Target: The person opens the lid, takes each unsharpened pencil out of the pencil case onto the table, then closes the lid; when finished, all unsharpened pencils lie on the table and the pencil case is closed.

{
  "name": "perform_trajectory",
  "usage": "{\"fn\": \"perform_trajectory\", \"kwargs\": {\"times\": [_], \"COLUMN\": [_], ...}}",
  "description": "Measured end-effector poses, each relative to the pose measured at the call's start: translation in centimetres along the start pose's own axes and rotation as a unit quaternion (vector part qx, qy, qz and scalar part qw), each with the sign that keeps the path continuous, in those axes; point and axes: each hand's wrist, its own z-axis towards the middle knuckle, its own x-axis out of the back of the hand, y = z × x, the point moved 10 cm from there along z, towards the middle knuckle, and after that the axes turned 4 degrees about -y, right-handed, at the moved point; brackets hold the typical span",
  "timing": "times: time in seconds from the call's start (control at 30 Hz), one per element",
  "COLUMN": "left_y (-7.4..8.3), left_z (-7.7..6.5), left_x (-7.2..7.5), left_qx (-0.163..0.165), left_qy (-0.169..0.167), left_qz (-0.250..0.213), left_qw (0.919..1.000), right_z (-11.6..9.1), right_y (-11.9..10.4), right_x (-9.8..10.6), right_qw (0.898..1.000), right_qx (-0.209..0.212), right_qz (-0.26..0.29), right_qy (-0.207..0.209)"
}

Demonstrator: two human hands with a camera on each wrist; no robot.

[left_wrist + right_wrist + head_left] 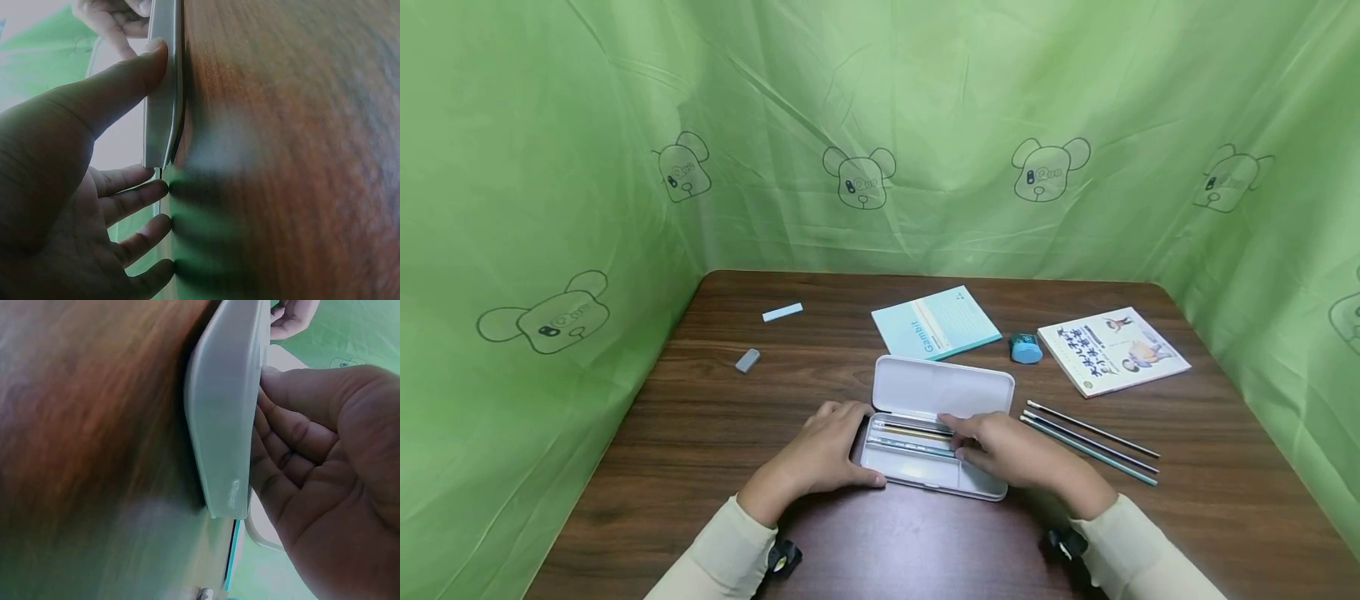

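Note:
A white pencil case (943,383) lies on the table with its lid raised at the back. Inside it are several pencils, among them a yellow pencil (917,432) and a light blue pencil (913,448). My left hand (827,446) holds the case's left end, thumb against the front wall and fingers around the corner. The left wrist view shows that thumb (147,65) on the case's side. Over the right half, my right hand (1011,450) reaches in with bent fingers, thumb and a finger at the light blue pencil's end. Its fingertips are partly hidden by the case wall (225,406) in the right wrist view.
Three pencils (1090,446) lie right of the case. Behind it are a light blue notebook (936,323), a blue sharpener (1026,348) and a white booklet (1112,352). A grey eraser (747,360) and a pale blue strip (782,312) lie at the left. Green cloth (865,233) surrounds the table.

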Motion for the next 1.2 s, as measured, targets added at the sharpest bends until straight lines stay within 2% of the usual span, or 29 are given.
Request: {"fn": "perform_trajectory", "kwargs": {"times": [0.2,0.6,1.03,1.2], "left_y": [0.0,-0.2,-0.2,-0.2], "left_z": [0.0,-0.1,-0.1,0.0], "left_x": [0.0,0.0,-0.2,-0.2], "left_qx": [0.002,0.005,0.008,0.005], "left_qy": [-0.002,-0.005,-0.006,-0.003], "left_qz": [0.002,-0.002,-0.004,-0.001], "left_qw": [1.0000,1.0000,0.9999,1.0000], "right_z": [0.0,-0.3,-0.4,-0.5], "right_y": [-0.1,-1.6,-0.6,-0.7], "right_x": [0.1,0.5,-0.1,0.1], "right_qw": [1.000,0.992,0.997,0.995], "right_qx": [0.006,0.033,0.010,0.011], "right_qz": [-0.002,-0.109,-0.059,-0.065], "right_qy": [0.010,0.051,0.056,0.070]}}
